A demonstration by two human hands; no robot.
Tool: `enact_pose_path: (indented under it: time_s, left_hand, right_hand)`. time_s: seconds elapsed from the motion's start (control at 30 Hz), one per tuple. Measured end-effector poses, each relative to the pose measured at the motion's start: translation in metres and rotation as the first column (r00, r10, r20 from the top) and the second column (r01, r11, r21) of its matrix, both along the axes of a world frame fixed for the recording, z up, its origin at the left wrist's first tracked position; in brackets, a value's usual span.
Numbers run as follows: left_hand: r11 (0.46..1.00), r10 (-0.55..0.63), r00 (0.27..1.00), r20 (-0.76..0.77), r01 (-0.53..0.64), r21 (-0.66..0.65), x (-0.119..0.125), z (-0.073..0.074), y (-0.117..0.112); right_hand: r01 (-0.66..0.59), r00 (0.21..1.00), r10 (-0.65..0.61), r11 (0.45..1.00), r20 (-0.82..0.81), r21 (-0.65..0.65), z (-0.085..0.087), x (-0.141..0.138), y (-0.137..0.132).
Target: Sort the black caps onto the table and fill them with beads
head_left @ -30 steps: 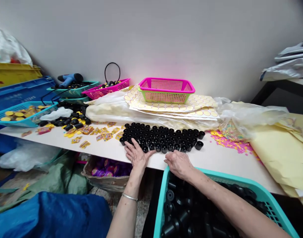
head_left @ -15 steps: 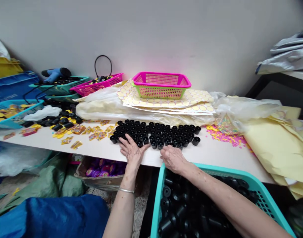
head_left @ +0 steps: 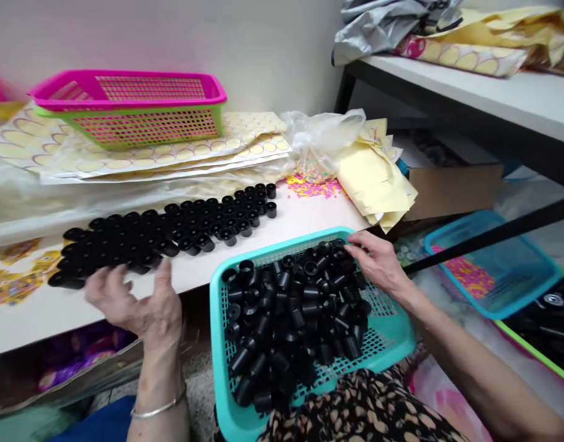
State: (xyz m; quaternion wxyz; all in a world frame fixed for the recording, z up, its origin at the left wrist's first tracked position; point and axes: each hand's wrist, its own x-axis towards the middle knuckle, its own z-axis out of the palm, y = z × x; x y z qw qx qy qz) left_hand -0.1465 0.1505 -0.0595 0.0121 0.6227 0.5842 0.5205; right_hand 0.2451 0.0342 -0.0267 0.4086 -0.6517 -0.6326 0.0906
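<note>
My left hand (head_left: pixel 137 301), somewhat blurred, is raised at the front edge of the white table with fingers apart and nothing in it. Just behind it stand many short black plastic cylinders (head_left: pixel 203 242), hollow on top, packed upright in rows. My right hand (head_left: pixel 376 261) is over the far right corner of a turquoise basket (head_left: pixel 217 344), fingers curled together, fingertips beside the black pieces. What they pinch, if anything, is hidden. A loose heap of black cylinders (head_left: pixel 291 307) fills much of this basket, which sits at my lap against the table edge.
A pink basket (head_left: pixel 129 101) nested in a green one stands on printed sheets (head_left: pixel 258 147) at the back. Pink and yellow bits (head_left: pixel 316 187) lie by a clear bag. Yellow paper (head_left: pixel 376 178) hangs over the table's end. A black-framed shelf (head_left: pixel 475 92) stands at right.
The view has swung right and closer to the basket. My right hand has left the cylinder rows for the basket's far right corner. My left hand has lifted back from the rows.
</note>
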Motion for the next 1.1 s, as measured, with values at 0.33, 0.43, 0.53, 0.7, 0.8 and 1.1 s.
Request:
enact_pose_path:
  time_s: [0.33,0.43,0.53,0.7,0.8,1.1]
  left_hand:
    - [0.704,-0.667,0.725,-0.169,0.54,-0.461,0.131,0.049,-0.047]
    - [0.514,-0.757,0.651,-0.058,0.538,-0.668,0.142,0.049,-0.051]
    - [0.429,-0.808,0.587,-0.041,0.541,-0.723,0.146,0.049,-0.055]
    - [0.441,-0.871,0.438,-0.222,0.498,-0.746,0.161,0.048,-0.055]
    - [0.487,-0.868,0.316,-0.383,0.397,-0.778,0.175,0.047,-0.054]
    - [0.592,-0.806,0.223,-0.548,0.306,-0.746,0.189,0.049,-0.068]
  right_hand:
    - [-0.375,0.755,0.522,0.84,0.397,-0.392,0.003,-0.051,0.013]
    - [-0.388,0.732,0.56,0.81,0.387,-0.439,0.005,-0.051,0.02]
    - [-0.409,0.734,0.583,0.79,0.349,-0.457,0.004,-0.033,0.005]
    - [-0.433,0.874,0.33,0.862,-0.358,-0.262,0.0,-0.008,-0.037]
    - [-0.389,0.581,0.089,0.904,-0.809,-0.18,-0.005,-0.012,-0.054]
    - [-0.223,0.129,-0.167,0.956,-0.977,-0.193,-0.006,-0.025,-0.069]
